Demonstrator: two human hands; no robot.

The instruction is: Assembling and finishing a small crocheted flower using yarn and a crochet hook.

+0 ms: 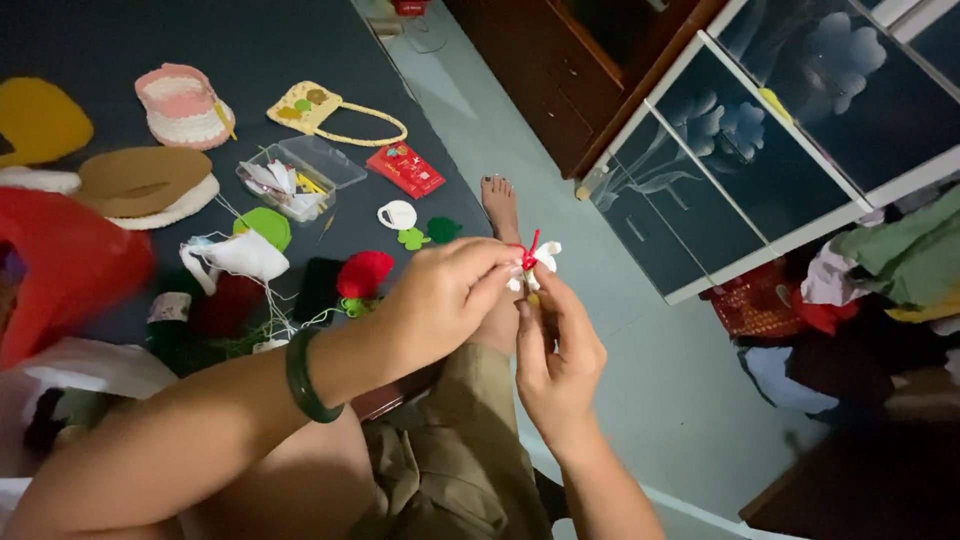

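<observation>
Spread across the dark mat point(250, 40) at far left, within arm's reach: felt cut-outs, a pink crocheted basket point(183, 104), a clear plastic box point(300, 176) of bits, a red packet point(405, 169), small white and green felt shapes. Nearer the middle, left hand point(440, 295), wearing a green bangle point(305, 378), pinched closed on a small white felt piece point(540, 262) with red thread point(527, 252), raised above the knee for close view. Just right, right hand point(555, 355) gripping the same piece from below, steadying it.
</observation>
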